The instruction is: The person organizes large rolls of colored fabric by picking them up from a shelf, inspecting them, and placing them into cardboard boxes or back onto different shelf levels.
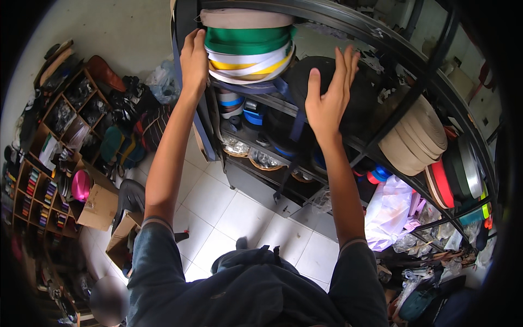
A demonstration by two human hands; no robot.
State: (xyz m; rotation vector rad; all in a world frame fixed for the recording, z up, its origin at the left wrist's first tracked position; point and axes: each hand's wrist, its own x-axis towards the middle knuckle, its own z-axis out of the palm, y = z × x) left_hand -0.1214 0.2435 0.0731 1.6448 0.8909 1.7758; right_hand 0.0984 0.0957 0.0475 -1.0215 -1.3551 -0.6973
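Observation:
Both my arms reach up to a dark metal shelf rack. At the upper left of the rack stands a stack of webbing rolls: a pinkish-beige roll (246, 18) on top, a green roll (248, 41) under it, then white-and-yellow rolls (253, 66). Against the left side of this stack lies my left hand (194, 62), fingers stretched upward, partly beside the shelf's end post. My right hand (331, 92) is raised with thumb and fingers apart, holding nothing. Behind it sits a large black roll (370, 103); whether the hand touches it I cannot tell.
Tan rolls (412, 133) and a red-edged roll (440, 185) stand farther right, behind a slanting black bar (419, 79). Lower shelves hold small baskets (265, 159) and blue rolls (253, 116). At left are a thread-spool cabinet (68, 139) and a cardboard box (98, 206) on white floor tiles (245, 212).

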